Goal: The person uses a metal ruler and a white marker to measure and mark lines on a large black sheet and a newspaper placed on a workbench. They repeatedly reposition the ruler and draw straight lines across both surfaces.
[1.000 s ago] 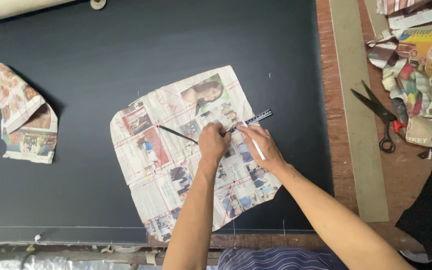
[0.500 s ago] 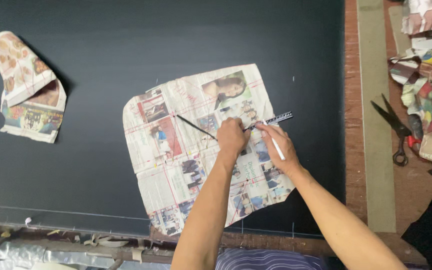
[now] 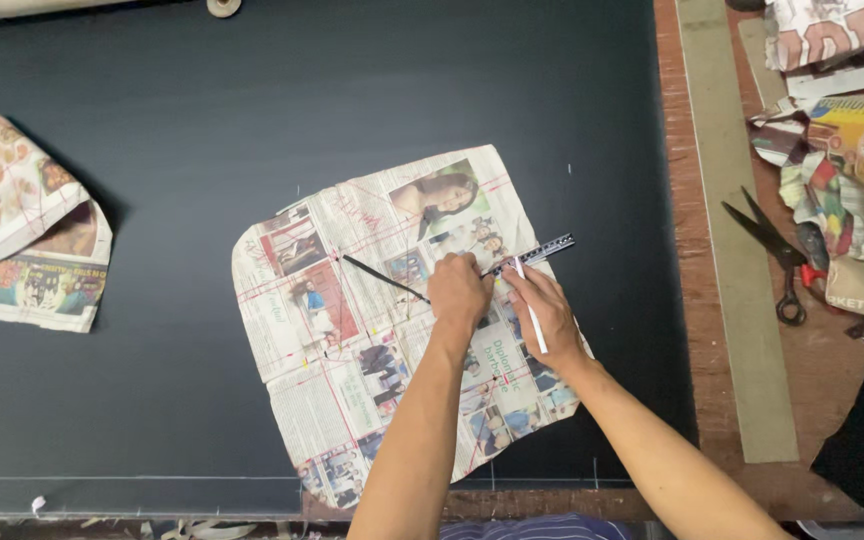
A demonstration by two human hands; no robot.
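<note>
— Nearest us, both forearms rise from the bottom edge and meet over the newspaper pattern piece [image 3: 372, 330], which lies flat on the dark cloth [image 3: 252, 120] covering the desk.

— Our left hand [image 3: 458, 292] is curled, knuckles up, pressing down on the thin dark ruler [image 3: 537, 250]. The grip looks closed flat onto it rather than wrapped round it.

— And our right hand [image 3: 549, 310] sits just beside the left, touching the ruler's near edge. Its fingers are pinched shut on a white chalk pencil [image 3: 530, 318], with the tip up at the ruler.

— The ruler's long axis runs from under our left hand up and away to the right. Its free end lies beyond both hands, and our right hand is the nearer one to it.

— A dark drawn line [image 3: 384, 276] leaves the left hand the other way, up and left across the paper.

— Further off to the right, scissors [image 3: 774, 258] lie on the bare wood beside a heap of paper scraps [image 3: 852, 190], well apart from us.

— Far left, a folded newspaper piece [image 3: 32, 225] rests alone on the cloth.
</note>
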